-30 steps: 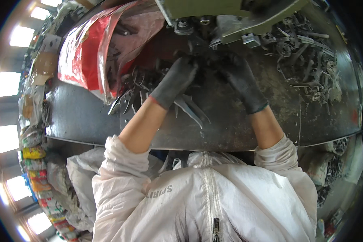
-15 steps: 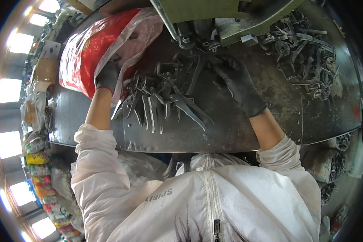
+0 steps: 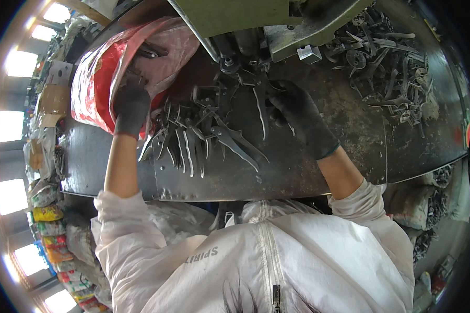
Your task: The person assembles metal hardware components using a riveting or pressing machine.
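Observation:
My left hand (image 3: 132,108), in a dark glove, reaches into the mouth of a red and white plastic bag (image 3: 91,78). Its fingers point away from me and are hidden by the back of the glove. Dark metal parts (image 3: 152,50) show inside the bag, beyond them. My right hand (image 3: 300,115), gloved too, is closed around a plier-like hand tool (image 3: 260,109) under the machine's head. One curved handle hangs left of the hand, and a handle tip pokes out below the fingers. Between my hands lies a heap of similar tools (image 3: 193,135) with curved grey handles.
A green machine (image 3: 235,18) stands over the far middle of the dark metal table (image 3: 318,177). Loose metal parts (image 3: 391,68), some round, are piled at the far right. Boxes (image 3: 53,99) and stacked sacks (image 3: 55,229) line the left side.
My left hand has drawn back slightly toward me, and the bag's mouth gapes wider, showing metal parts inside. My right hand stays by the machine's head, gripping the tool. The whole view has shifted slightly.

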`<action>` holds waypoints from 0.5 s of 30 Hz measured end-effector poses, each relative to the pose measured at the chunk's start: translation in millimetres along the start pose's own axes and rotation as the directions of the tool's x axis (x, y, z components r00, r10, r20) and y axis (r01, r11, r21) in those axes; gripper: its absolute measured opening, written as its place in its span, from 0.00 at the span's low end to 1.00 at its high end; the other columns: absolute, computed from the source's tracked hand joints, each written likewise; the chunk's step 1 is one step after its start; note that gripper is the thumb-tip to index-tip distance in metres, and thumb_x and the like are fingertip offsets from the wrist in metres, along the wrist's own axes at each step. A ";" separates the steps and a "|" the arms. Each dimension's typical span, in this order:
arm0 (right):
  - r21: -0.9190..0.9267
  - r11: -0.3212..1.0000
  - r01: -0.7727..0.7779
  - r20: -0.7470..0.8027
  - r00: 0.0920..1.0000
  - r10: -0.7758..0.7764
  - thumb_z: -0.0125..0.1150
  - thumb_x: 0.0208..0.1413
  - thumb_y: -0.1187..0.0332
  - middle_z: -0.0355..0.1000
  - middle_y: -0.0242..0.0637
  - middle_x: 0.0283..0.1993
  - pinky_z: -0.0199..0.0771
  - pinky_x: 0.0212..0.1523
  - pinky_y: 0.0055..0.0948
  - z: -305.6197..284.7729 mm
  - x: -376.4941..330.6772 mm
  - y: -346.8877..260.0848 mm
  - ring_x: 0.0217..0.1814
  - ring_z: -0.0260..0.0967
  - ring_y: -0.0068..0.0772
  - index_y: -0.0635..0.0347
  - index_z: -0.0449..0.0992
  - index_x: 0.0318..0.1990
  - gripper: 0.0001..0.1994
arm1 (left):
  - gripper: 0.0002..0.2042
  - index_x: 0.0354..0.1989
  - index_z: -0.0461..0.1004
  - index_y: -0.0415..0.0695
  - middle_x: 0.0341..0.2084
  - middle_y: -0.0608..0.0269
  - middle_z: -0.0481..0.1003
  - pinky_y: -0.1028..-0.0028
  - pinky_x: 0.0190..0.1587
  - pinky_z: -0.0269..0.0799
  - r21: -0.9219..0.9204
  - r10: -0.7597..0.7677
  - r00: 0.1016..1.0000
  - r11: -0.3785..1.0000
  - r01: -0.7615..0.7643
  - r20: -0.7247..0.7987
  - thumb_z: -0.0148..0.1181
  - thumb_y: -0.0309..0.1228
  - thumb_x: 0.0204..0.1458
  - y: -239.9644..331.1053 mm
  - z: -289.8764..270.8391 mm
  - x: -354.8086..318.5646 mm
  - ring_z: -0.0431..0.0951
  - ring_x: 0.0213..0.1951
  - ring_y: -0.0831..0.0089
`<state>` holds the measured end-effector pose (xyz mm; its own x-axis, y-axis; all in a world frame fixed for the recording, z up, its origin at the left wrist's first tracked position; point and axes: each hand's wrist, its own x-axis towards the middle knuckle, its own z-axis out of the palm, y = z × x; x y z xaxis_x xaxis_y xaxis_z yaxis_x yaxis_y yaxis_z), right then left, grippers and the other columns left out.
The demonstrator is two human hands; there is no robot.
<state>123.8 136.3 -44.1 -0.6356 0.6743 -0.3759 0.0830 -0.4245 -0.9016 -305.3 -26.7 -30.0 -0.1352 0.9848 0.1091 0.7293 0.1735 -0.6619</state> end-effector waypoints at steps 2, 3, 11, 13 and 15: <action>-0.026 0.999 0.036 -0.049 0.998 -0.037 0.58 0.69 0.66 0.73 0.33 0.37 0.72 0.26 0.24 1.8 1.3 4.0 0.28 0.70 0.20 0.65 0.71 0.58 0.16 | 0.12 0.48 0.80 0.41 0.41 0.43 0.81 0.53 0.46 0.78 -0.017 0.019 0.998 1.000 -0.020 -0.054 0.54 0.32 0.62 22.4 -52.1 4.0 0.83 0.44 0.48; -0.027 0.999 0.031 -0.069 0.997 -0.033 0.58 0.69 0.66 0.73 0.33 0.37 0.72 0.26 0.24 0.2 -0.3 7.0 0.28 0.70 0.20 0.65 0.71 0.58 0.16 | 0.13 0.50 0.79 0.43 0.42 0.44 0.81 0.52 0.45 0.78 -0.413 -0.201 0.979 0.895 0.169 -0.034 0.54 0.35 0.64 41.6 -82.6 10.6 0.82 0.44 0.48; -0.565 0.582 0.585 0.226 0.788 -0.573 0.58 0.67 0.67 0.79 0.41 0.44 0.79 0.45 0.35 -11.4 27.7 -13.4 0.43 0.80 0.38 0.63 0.72 0.60 0.18 | 0.18 0.60 0.73 0.46 0.48 0.49 0.81 0.54 0.48 0.77 -0.649 -0.484 0.867 0.624 0.436 0.118 0.54 0.43 0.68 69.6 -144.4 -12.7 0.82 0.48 0.47; -0.879 -0.209 0.428 0.405 0.442 -0.800 0.60 0.64 0.65 0.79 0.43 0.55 0.77 0.55 0.40 -36.4 88.7 -7.4 0.55 0.78 0.45 0.58 0.75 0.61 0.19 | 0.14 0.57 0.74 0.49 0.44 0.49 0.80 0.52 0.43 0.78 -0.596 -0.470 0.852 0.761 0.257 -0.232 0.52 0.39 0.68 60.2 -135.9 -6.6 0.81 0.46 0.47; -0.411 0.647 0.642 -0.009 0.707 -0.707 0.56 0.65 0.59 0.74 0.44 0.63 0.72 0.63 0.40 -86.7 164.5 28.5 0.64 0.72 0.46 0.52 0.73 0.65 0.22 | 0.14 0.58 0.74 0.50 0.45 0.48 0.80 0.52 0.44 0.78 -0.665 -0.577 0.793 0.672 0.327 -0.193 0.51 0.39 0.68 47.1 -126.6 8.5 0.82 0.46 0.47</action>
<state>88.2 287.5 -150.2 -0.5010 0.7824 0.3698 -0.0387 0.4066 -0.9128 -187.3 -8.8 33.7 -0.3991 0.6831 0.6117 0.8914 0.4454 0.0842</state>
